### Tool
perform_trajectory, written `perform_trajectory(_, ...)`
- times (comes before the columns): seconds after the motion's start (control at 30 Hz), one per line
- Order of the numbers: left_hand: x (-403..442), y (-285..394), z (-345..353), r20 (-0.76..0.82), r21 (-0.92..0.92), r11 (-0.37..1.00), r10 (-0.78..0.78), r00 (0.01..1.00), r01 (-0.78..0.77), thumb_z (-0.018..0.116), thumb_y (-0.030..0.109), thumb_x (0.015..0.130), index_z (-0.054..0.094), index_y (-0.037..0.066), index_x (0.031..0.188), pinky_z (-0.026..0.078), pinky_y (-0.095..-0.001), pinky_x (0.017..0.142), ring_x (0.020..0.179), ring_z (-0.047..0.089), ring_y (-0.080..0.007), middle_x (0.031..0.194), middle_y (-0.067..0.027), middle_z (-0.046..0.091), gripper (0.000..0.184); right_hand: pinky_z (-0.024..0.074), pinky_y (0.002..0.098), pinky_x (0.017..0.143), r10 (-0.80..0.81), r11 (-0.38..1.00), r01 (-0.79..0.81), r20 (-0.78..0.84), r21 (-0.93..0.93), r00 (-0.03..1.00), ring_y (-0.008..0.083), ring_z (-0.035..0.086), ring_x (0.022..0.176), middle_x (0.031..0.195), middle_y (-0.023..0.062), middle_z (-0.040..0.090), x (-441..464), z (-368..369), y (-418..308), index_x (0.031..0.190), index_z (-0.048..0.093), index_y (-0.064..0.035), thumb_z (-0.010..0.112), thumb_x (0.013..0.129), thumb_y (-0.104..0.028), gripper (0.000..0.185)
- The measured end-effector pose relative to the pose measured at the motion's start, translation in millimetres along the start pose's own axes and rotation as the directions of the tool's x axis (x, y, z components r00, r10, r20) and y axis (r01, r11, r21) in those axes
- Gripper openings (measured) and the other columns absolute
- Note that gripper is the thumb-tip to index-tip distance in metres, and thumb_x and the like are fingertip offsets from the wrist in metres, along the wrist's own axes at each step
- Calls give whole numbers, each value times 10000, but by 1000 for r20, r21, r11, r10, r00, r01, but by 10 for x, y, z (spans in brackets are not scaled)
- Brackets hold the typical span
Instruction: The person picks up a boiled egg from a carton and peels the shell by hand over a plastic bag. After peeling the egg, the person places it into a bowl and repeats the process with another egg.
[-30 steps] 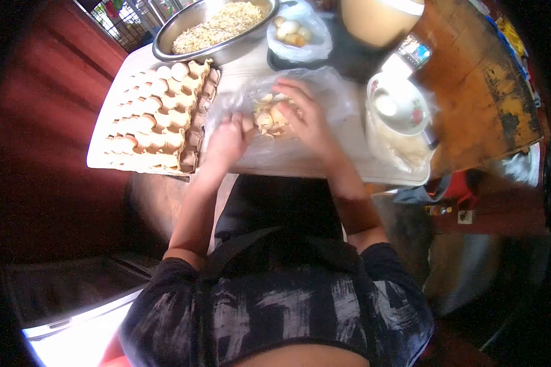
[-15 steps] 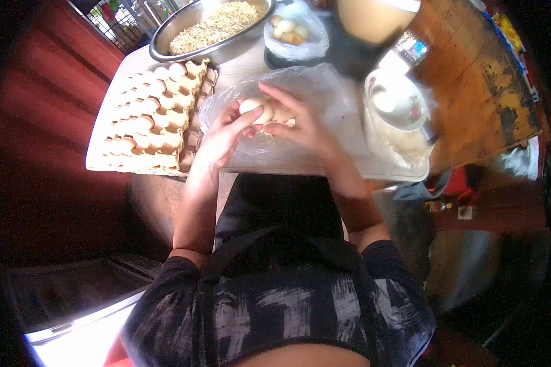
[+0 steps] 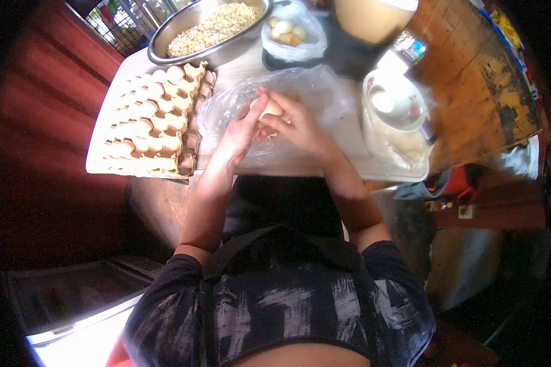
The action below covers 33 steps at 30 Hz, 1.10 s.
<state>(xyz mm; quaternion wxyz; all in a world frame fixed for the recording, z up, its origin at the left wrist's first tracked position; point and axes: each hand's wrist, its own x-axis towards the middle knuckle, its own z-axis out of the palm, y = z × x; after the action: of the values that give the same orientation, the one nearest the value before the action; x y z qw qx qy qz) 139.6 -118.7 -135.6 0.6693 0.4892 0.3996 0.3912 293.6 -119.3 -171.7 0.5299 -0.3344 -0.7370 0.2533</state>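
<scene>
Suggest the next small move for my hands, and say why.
Perhaps turn the egg slightly with the right hand while the left hand supports it: both hands cup it above the plastic bag, and their fingers hide part of its surface.

It looks like a home kitchen or food-preparation room: a light desk (image 3: 226, 76) holds stacked egg trays (image 3: 159, 131), with a metal basin (image 3: 211, 33) of shredded food behind them.

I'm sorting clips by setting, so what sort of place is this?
Probably a home kitchen or small food stall: there's a tray of eggs, a big metal bowl of shredded food, and a flowered bowl.
</scene>
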Motion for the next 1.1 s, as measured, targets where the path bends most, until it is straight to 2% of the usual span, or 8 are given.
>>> perform_trajectory(0.03,8,1,9,2,1,1000,-1,1000,1,514,500,914,528,73,1063,356,-185,562,638,455,-43,785,34,529,452,458,346,845,1,1000,-1,-2,-1,1000,267,609,988,1134,172,610,-1,-13,-27,1315,471,-32,666,844,-271,563)
perform_trajectory(0.1,15,6,28,-10,31,999,11,1000,-11,513,493,918,518,73,1063,348,-184,561,635,438,-42,782,40,511,444,371,331,997,149,987,-153,75,55,986,226,514,1180,1279,135,550,-8,-55,-117,1327,452,-10,613,879,-156,498)
perform_trajectory(0.33,16,29,35,10,72,997,40,999,-41,517,487,917,515,92,1047,331,-185,567,654,427,-44,781,43,489,415,367,331,998,62,998,-62,38,7,997,223,505,1193,1296,138,536,-7,-45,-100,1329,448,-9,593,889,-142,482)
perform_trajectory(0.4,15,33,34,25,68,997,37,999,-39,517,483,918,515,103,1032,326,-188,571,654,423,-45,780,45,485,397,448,366,858,-75,992,70,-40,-105,996,319,596,1008,1188,173,582,3,-26,-54,1331,452,-45,625,869,-285,550)
perform_trajectory(0.6,-6,68,87,17,61,997,44,999,-45,515,483,920,513,107,1010,309,-194,558,641,409,-45,759,47,473,386,445,394,839,-89,978,78,-48,-193,995,332,598,961,1159,168,595,-5,-38,-51,1324,468,-69,598,877,-287,514)
perform_trajectory(0.73,-10,81,98,10,71,996,45,999,-45,513,487,920,511,108,990,305,-197,551,632,407,-48,745,45,467,386,442,402,817,-135,978,119,-88,-170,987,329,600,930,1137,161,605,8,-17,-68,1323,474,-86,584,882,-275,492)
perform_trajectory(1.03,-17,62,69,3,92,993,75,997,-75,514,495,915,517,100,981,308,-204,547,621,410,-59,731,39,461,401,442,412,767,-161,951,137,-65,-277,985,329,597,841,955,166,636,14,-11,-84,1333,467,-97,588,877,-241,493)
perform_trajectory(1.1,-13,52,62,-61,132,990,64,996,-55,515,500,913,523,88,1017,314,-202,555,626,418,-63,735,31,468,425,455,410,741,-157,959,136,-63,-249,986,341,596,830,948,179,633,21,-3,-101,1329,470,-90,590,877,-218,486)
